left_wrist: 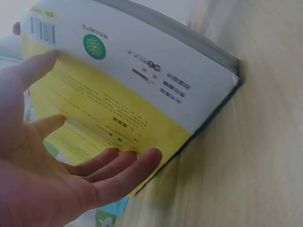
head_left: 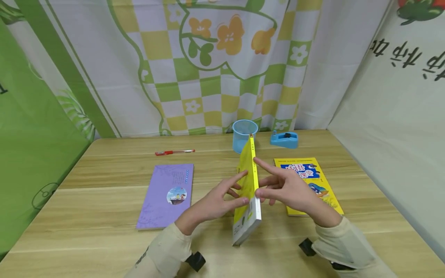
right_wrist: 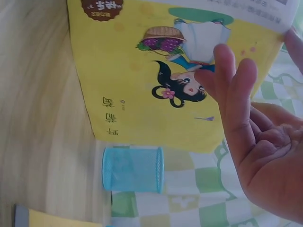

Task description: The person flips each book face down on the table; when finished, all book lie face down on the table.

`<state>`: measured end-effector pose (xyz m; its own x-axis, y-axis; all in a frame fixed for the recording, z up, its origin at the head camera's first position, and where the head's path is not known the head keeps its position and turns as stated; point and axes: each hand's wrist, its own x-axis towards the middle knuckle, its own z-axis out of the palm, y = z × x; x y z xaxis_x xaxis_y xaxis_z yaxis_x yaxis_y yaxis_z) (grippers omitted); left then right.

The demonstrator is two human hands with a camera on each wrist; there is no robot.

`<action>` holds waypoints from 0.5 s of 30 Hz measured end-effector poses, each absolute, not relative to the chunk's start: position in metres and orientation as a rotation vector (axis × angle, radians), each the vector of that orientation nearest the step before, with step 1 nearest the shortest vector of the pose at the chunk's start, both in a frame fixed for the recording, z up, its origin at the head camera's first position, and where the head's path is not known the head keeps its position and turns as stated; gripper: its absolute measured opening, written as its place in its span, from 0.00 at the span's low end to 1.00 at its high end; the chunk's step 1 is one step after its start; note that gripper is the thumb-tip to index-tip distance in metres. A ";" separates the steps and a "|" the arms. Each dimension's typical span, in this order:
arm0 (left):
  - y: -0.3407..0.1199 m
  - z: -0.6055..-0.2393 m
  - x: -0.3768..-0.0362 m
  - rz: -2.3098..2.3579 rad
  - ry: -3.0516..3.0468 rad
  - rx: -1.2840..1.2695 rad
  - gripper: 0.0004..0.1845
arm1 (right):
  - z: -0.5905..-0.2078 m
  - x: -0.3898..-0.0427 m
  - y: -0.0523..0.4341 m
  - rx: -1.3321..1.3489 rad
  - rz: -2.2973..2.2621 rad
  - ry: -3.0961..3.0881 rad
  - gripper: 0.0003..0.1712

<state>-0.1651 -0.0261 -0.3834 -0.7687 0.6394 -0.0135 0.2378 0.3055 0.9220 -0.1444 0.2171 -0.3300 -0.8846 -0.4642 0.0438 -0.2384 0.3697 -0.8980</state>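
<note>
A yellow and white book point(head_left: 247, 193) stands on edge, spine up, between my two hands. In the left wrist view, its back cover point(left_wrist: 109, 99) carries a barcode and a green round emblem. Spread fingers of my left hand point(head_left: 217, 200) touch that back side. From the other side, my right hand point(head_left: 290, 189) has its index finger and thumb at the spine, the other fingers beside the cover. The right wrist view shows the front cover point(right_wrist: 128, 71), with a drawn figure and a basket of grapes. One book edge appears to rest on the table.
A purple book point(head_left: 165, 197) lies at left, with a red pen point(head_left: 175, 152) behind it. Another yellow book point(head_left: 313, 185) lies at right. Farther back are a blue mesh pen holder point(head_left: 240, 141) and a blue tape dispenser point(head_left: 285, 139), before a checkered curtain point(head_left: 194, 85).
</note>
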 end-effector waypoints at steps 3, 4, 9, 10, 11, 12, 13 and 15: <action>-0.025 -0.388 -0.166 1.428 2.201 0.758 0.41 | -0.328 -0.145 0.222 -0.641 -1.527 2.404 0.48; -0.024 -0.389 -0.167 1.414 2.209 0.755 0.41 | -0.327 -0.145 0.224 -0.633 -1.521 2.400 0.47; -0.021 -0.395 -0.168 1.344 2.255 0.805 0.41 | -0.319 -0.145 0.237 -0.564 -1.461 2.386 0.50; -0.021 -0.396 -0.168 1.335 2.261 0.822 0.41 | -0.317 -0.145 0.239 -0.553 -1.447 2.386 0.50; -0.020 -0.396 -0.168 1.327 2.268 0.836 0.41 | -0.316 -0.145 0.241 -0.547 -1.435 2.383 0.51; -0.020 -0.396 -0.168 1.319 2.279 0.847 0.41 | -0.315 -0.146 0.243 -0.542 -1.427 2.381 0.51; -0.020 -0.396 -0.167 1.310 2.292 0.847 0.41 | -0.314 -0.146 0.245 -0.534 -1.422 2.376 0.52; -0.020 -0.397 -0.166 1.291 2.318 0.822 0.42 | -0.313 -0.147 0.248 -0.514 -1.419 2.360 0.53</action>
<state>-0.1658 -0.0198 -0.3967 -0.7649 0.6434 -0.0310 0.3125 0.4127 0.8555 -0.1474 0.2480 -0.3129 -0.8773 -0.4692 -0.1007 -0.1310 0.4362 -0.8903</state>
